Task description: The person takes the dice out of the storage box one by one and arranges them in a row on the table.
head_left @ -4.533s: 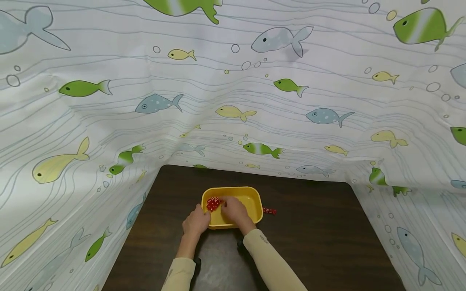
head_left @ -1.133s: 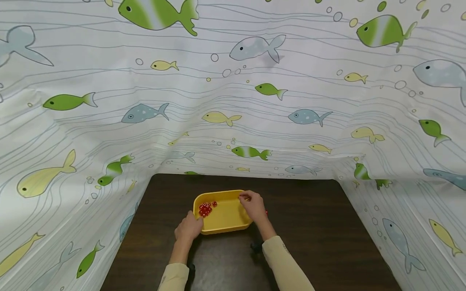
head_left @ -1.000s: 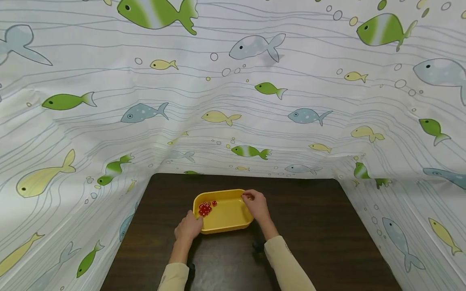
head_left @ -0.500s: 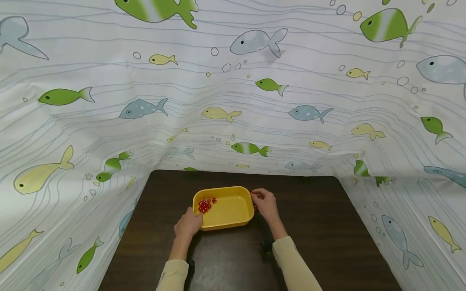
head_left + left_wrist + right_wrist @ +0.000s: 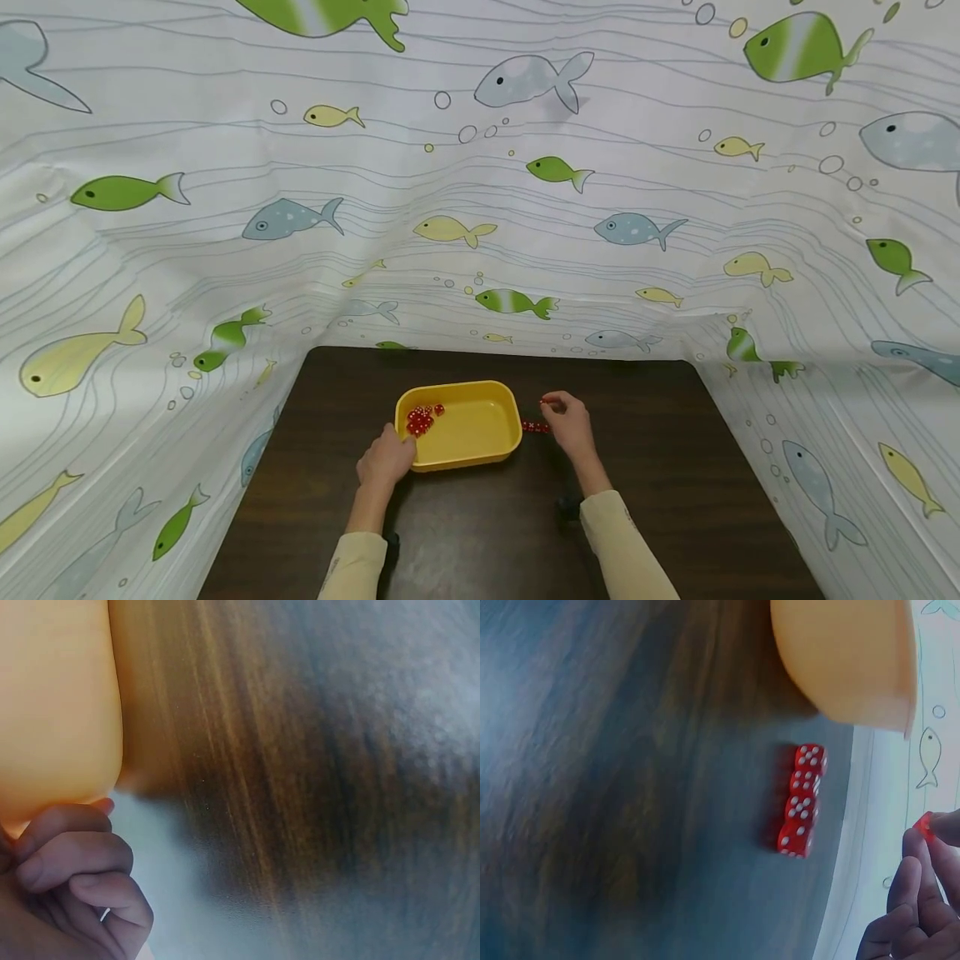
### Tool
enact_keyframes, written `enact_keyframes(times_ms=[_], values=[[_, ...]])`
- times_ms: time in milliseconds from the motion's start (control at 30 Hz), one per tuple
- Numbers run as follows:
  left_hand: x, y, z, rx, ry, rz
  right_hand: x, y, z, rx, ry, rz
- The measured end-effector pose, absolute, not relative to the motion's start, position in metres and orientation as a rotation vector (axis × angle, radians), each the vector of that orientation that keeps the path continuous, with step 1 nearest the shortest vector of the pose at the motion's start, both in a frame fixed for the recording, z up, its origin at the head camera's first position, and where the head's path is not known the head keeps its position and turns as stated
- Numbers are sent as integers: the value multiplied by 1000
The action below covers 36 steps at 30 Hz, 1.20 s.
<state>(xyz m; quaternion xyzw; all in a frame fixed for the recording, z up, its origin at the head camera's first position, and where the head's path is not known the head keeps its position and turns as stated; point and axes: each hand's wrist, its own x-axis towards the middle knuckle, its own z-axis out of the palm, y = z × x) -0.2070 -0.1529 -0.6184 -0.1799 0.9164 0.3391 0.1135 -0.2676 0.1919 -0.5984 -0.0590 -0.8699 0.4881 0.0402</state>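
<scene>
counter (image 5: 690, 467): dark wood-grain, walled left, back and right by fish-print sheet (image 5: 480, 187)
left hand (image 5: 386, 457): yellow tray (image 5: 476, 433) gripped at near-left corner, fingers curled
dice pile (image 5: 420, 421): heaped in tray's left end
dice row (image 5: 802, 801): four, lined up just right of tray
right hand (image 5: 572, 425): red die (image 5: 924, 825) pinched in fingers, near row

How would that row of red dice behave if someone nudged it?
The row of red dice would probably slide rather than roll, since their faces look flat. It would likely break up, as the dice stand slightly out of line, seemingly unjoined.
</scene>
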Motion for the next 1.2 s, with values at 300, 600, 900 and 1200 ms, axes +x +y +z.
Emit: enact_keyframes(times_ms=[300,600,900,1200], values=[[-211,-153,-620,-535,2686,987,-268,208,-607,-211,-2721,1427],[-211,-153,-620,-546,2673,995,-262,215,-619,-273,-2789,1405],[-210,-154,-619,-527,2664,1004,-260,221,-629,-285,-2857,1328],[-209,-153,-616,-539,2668,996,-262,223,-636,-304,-2931,1251]])
